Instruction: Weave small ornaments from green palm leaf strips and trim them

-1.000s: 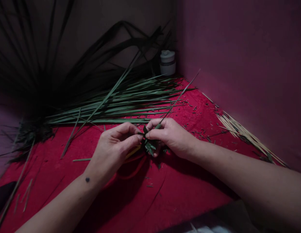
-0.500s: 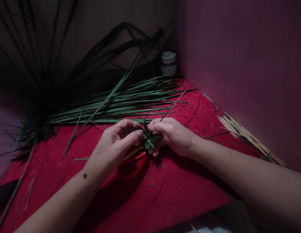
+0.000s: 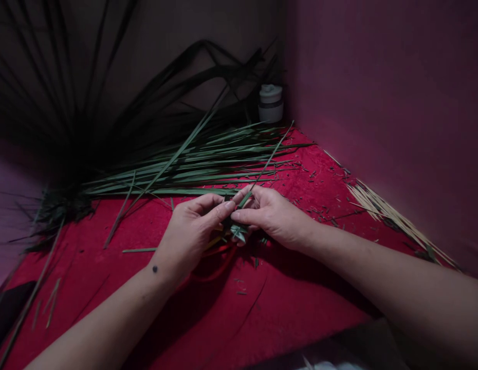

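Between my two hands is a small folded green leaf piece (image 3: 239, 232), pale where it catches the light. My left hand (image 3: 202, 223) pinches its left side, thumb against the fingers. From the other side my right hand (image 3: 272, 213) is closed on it, the thumb lying across the top. A thin leaf strip (image 3: 272, 159) sticks up and to the right from the right hand's fingers. Under the hands, partly hidden, lies a pair of scissors with red and yellow handles (image 3: 214, 264). The fingertips hide much of the leaf piece.
Long green leaf strips (image 3: 192, 164) lie piled behind my hands on the red cloth (image 3: 208, 318). A white lidded container (image 3: 270, 105) stands in the back corner. Pale thin sticks (image 3: 401, 221) lie along the right wall. Dark leaves (image 3: 65, 205) rise at the left; small scraps are scattered about.
The leaf piece has turned between my fingers and now shows a paler folded face. My right thumb has come down over it, and the strip points more steeply upward. The view has shifted slightly.
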Available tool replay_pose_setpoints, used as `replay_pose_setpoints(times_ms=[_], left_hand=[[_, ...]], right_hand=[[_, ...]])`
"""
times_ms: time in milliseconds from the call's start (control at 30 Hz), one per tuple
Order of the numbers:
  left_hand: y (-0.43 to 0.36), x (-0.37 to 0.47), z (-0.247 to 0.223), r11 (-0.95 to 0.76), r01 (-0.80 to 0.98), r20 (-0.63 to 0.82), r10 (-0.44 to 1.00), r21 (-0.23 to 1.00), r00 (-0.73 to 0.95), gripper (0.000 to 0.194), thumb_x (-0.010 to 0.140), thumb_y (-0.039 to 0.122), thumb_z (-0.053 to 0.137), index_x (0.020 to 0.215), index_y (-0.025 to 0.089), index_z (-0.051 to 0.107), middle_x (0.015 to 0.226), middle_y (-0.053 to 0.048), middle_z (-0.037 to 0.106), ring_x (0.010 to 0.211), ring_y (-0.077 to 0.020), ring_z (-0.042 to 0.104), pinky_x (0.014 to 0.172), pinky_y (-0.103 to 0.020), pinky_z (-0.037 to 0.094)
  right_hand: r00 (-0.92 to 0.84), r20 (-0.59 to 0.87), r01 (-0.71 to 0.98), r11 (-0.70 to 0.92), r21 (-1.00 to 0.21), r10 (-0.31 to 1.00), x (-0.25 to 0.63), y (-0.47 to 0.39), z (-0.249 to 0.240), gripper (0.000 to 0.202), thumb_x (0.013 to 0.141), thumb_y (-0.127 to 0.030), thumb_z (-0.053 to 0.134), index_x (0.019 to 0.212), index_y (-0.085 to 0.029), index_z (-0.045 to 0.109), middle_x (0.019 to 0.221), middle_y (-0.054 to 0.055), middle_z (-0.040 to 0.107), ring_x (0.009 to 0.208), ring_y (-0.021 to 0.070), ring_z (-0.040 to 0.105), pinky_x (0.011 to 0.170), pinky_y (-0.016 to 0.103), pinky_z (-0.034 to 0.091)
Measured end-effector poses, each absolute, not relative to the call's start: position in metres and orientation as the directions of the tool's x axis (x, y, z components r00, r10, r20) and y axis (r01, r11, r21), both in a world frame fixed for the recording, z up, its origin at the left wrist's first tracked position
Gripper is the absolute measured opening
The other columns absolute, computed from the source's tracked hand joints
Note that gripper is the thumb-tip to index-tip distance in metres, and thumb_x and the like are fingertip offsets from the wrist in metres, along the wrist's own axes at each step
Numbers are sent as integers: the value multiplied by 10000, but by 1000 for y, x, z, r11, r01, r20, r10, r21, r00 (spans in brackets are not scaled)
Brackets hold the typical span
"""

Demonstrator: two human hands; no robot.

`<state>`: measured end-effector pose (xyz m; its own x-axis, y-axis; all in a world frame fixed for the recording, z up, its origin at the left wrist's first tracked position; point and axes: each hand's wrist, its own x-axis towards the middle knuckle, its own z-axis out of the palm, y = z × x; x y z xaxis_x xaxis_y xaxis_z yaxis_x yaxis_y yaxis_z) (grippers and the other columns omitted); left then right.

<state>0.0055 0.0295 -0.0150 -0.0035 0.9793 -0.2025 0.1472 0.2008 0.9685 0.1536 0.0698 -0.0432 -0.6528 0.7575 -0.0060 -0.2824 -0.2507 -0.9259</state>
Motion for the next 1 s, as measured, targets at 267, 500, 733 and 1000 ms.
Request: replay_pose_setpoints(times_ms=[267, 500, 733, 1000], left_hand=[[29, 7, -15, 257, 20, -256, 966, 966, -35, 163, 742, 313, 674, 717, 171, 598, 639, 14, 590, 556, -124, 575, 557, -258, 495], [27, 6, -15, 231, 103, -224, 972, 968, -74, 176, 710, 332, 701, 725, 173, 626, 669, 13, 603, 595, -124, 565, 562, -237, 470], [28, 4, -16, 238, 98, -233, 971, 966, -63, 168, 726, 321, 692, 723, 174, 612, 665, 17, 600, 582, -121, 568, 549, -239, 472], [31, 0, -14, 211, 53, -211, 977, 976, -15, 148, 760, 327, 655, 795, 184, 643, 723, -5, 643, 620, -129, 572, 613, -252, 478]], right_hand=[[-631, -33, -343, -317, -885, 775, 154, 69, -41, 170, 731, -176, 656, 814, -148, 510, 699, -10, 579, 599, 99, 582, 540, 217, 508], [-570, -64, -301, -281, -911, 819, 156, 70, -43, 118, 737, -151, 634, 783, -139, 526, 731, -2, 575, 630, 90, 564, 568, 207, 485], [-573, -54, -317, -282, -905, 818, 155, 70, -48, 170, 707, -170, 657, 806, -149, 521, 727, -6, 574, 641, 113, 579, 615, 262, 502], [-598, -53, -347, -318, -882, 799, 157, 71, -47, 136, 734, -195, 636, 815, -150, 536, 773, 9, 569, 668, 115, 572, 605, 257, 505]])
